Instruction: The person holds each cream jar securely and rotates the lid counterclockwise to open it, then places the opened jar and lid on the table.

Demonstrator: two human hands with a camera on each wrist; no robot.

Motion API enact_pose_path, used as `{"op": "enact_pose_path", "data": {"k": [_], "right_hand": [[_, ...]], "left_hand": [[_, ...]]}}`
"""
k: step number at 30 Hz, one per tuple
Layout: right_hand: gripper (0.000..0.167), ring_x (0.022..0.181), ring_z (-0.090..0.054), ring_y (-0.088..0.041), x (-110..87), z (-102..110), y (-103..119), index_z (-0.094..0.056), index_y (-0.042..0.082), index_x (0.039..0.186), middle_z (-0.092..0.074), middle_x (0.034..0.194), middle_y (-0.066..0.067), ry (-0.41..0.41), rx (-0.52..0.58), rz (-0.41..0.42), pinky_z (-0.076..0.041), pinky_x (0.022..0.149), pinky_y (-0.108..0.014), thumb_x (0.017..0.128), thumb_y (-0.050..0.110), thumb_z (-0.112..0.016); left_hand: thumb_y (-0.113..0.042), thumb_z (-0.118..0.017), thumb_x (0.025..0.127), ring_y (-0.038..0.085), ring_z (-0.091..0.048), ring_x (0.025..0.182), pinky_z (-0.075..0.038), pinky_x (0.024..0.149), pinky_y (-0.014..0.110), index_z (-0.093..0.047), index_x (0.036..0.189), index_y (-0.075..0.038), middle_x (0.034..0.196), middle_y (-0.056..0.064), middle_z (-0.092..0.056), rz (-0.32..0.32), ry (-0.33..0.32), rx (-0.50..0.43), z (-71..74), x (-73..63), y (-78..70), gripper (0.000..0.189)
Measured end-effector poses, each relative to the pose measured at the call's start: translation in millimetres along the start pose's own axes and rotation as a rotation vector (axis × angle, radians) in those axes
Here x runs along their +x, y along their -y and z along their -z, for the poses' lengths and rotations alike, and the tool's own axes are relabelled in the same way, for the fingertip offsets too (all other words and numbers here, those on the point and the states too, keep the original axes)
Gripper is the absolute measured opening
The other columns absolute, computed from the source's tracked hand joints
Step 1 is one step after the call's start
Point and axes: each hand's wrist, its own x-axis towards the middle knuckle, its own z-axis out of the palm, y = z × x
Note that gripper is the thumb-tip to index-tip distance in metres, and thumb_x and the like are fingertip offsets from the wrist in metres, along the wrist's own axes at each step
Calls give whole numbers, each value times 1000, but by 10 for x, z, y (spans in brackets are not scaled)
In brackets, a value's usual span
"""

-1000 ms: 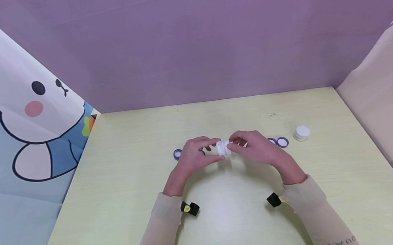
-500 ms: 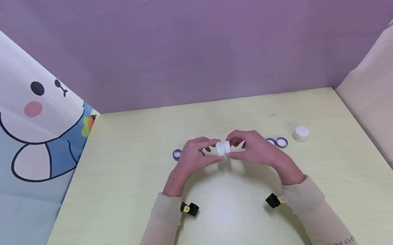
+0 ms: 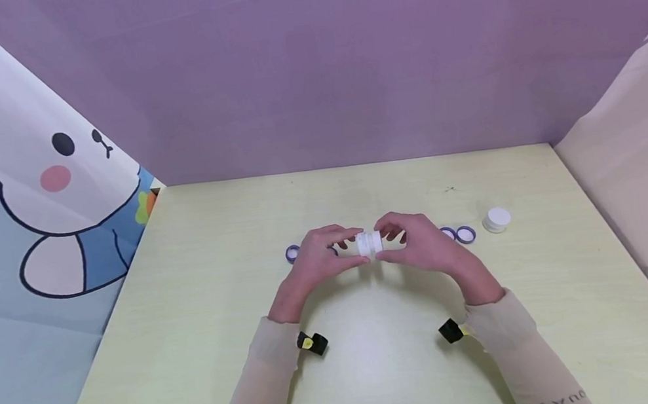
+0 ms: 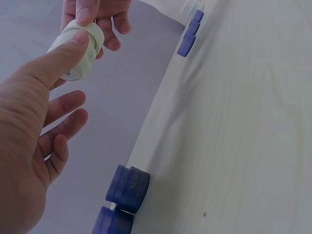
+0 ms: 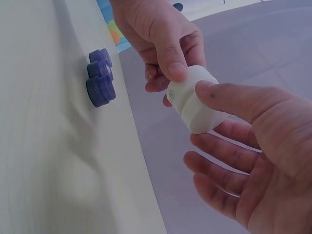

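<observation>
Above the table in the head view, a small white jar [image 3: 363,244] lies sideways between the two hands. My left hand [image 3: 323,255] pinches its body between thumb and fingers. The white lid [image 3: 376,241] is pinched by my right hand [image 3: 420,241]. A narrow groove separates lid and body in the right wrist view, where the jar body [image 5: 182,88] carries a small printed mark. In the left wrist view the lid [image 4: 92,31] sits at the jar's far end. Whether the lid is still on the thread I cannot tell.
Blue open jars [image 4: 134,187] stand on the table by my left hand, partly hidden by it in the head view. Blue lids [image 3: 466,234] lie beyond my right hand. Another white jar [image 3: 497,219] stands farther right. A purple backdrop [image 3: 334,69] rises behind the table.
My right hand's fingers have shifted from an overlapping grip to a straight pinch on the lid. Lid and right fingertips sit slightly farther right. The left hand stays in place.
</observation>
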Motion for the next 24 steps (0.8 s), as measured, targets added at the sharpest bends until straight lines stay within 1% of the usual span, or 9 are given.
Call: {"op": "enact_pose_path", "data": {"k": [5,11,16,18,20,24], "right_hand": [[36,92,-63,-26,3,2,-16,-63,12,111,-66,99,2,2,-12,7,-52,78,-48,80,17,-81],[34,92,-62,-24,-2,10,-37,-60,10,107,-64,97,-1,17,-2,7,-52,80,-48,80,13,-80],[36,90,-60,-22,-16,21,-25,-54,9,105,-64,95,-4,32,-7,-26,-52,73,-39,79,10,-79],[38,90,-60,-21,-19,19,-21,-51,9,106,-63,96,-5,34,-11,-39,-52,71,-36,79,10,-78],[43,91,-60,-21,-17,17,-19,-50,7,112,-63,99,-5,28,-22,-44,-51,71,-35,80,11,-78],[46,92,-60,-20,-9,22,-20,-54,5,120,-63,103,-3,18,-60,-31,-51,73,-35,81,11,-77]], "left_hand": [[-37,-86,72,20,-65,78,-51,57,23,-74,114,-17,93,1,-71,26,5,-17,5,-1,-3,48],[-36,-87,72,18,-65,78,-51,57,23,-74,113,-17,93,1,-71,21,7,-5,3,0,-6,47],[-35,-87,72,20,-65,78,-51,57,23,-74,113,-16,93,5,-71,27,8,-23,5,1,-9,47],[-35,-87,72,20,-65,78,-50,57,23,-74,113,-16,93,6,-71,34,12,-18,8,1,-11,47],[-35,-87,72,19,-65,78,-50,57,23,-74,113,-16,93,6,-71,43,16,-11,12,1,-16,47],[-35,-87,72,20,-65,78,-50,57,23,-74,114,-16,93,4,-71,54,22,4,21,3,-31,48]]}}
